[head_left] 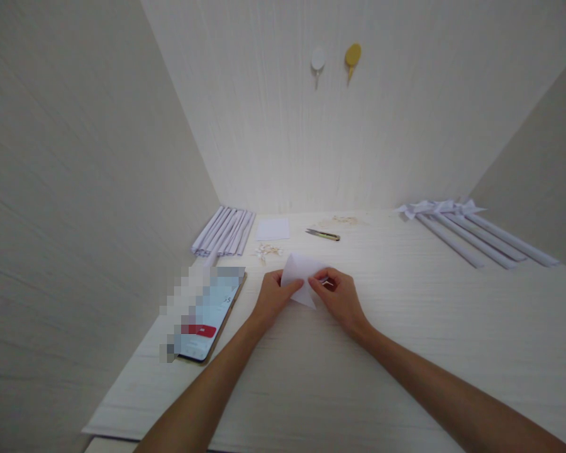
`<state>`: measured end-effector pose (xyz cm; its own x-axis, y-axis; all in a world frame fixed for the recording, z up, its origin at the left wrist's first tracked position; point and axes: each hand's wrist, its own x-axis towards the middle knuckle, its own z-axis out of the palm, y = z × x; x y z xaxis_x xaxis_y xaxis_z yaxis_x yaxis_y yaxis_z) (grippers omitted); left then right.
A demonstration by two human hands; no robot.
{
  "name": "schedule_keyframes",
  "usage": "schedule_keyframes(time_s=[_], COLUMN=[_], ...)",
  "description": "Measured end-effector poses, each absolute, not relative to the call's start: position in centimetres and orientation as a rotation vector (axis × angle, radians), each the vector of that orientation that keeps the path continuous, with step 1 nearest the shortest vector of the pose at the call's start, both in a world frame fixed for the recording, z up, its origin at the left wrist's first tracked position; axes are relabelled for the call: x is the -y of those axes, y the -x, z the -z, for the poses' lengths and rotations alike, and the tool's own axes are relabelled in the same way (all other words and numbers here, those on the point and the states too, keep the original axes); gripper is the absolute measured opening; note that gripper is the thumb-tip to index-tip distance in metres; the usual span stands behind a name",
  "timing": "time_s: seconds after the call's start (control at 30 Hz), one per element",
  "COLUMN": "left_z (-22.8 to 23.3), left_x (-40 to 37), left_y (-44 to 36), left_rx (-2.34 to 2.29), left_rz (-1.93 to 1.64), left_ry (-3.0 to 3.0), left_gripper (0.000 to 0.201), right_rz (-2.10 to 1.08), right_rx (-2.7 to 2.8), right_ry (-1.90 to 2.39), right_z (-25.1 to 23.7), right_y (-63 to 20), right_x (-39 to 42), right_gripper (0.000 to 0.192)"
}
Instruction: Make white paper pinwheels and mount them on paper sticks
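Note:
A white sheet of paper [300,272], partly folded, is held just above the light table [405,352] between both hands. My left hand [273,300] pinches its lower left edge. My right hand [337,296] grips its right side, fingers curled over the fold. Something small and metallic shows at my right fingertips; what it is cannot be made out.
A phone [206,314] lies to the left of my hands. Behind it are a stack of folded white paper strips [224,231], a small white sheet [273,229], small scissors [323,234] and scattered scraps [266,251]. Several rolled paper sticks with bows [466,234] lie at the right. Two hooks [334,60] hang on the wall.

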<state>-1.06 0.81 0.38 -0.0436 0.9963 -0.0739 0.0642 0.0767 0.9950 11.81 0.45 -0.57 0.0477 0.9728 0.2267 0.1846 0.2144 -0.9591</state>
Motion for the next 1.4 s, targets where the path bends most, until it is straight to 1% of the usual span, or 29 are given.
schedule_keyframes(time_s=[0.43, 0.67, 0.73, 0.87, 0.97, 1.23, 1.4], left_z=[-0.5, -0.1, 0.1, 0.2, 0.2, -0.1, -0.2], left_x=[-0.7, -0.8, -0.9, -1.0, -0.8, -0.1, -0.5], left_y=[0.8, 0.9, 1.0, 1.1, 1.0, -0.1, 0.2], left_rx=[-1.341, -1.354, -1.373, -1.339, -1.293, -1.274, -1.205], left_rz=[-1.175, -1.223, -1.256, -1.321, -1.345, -1.297, -1.243], left_ry=[-1.245, -1.26, -1.24, -1.126, -1.007, -1.031, -0.947], left_gripper=[0.013, 0.019, 0.021, 0.025, 0.028, 0.021, 0.022], right_rz=[-0.879, -0.907, -0.941, -1.053, -1.157, -1.209, -1.241], right_rx=[1.398, 1.435, 1.434, 1.373, 1.286, 1.095, 1.078], right_ry=[1.179, 1.108, 1.059, 0.95, 0.92, 0.856, 0.859], right_z=[0.7, 0.7, 0.6, 0.6, 0.7, 1.0, 1.1], right_y=[-11.8, -11.8, -11.7, -11.7, -11.7, -11.7, -11.9], right_x=[-0.6, -0.5, -0.4, -0.3, -0.3, -0.7, -0.9], right_gripper=[0.014, 0.012, 0.018, 0.047, 0.054, 0.043, 0.041])
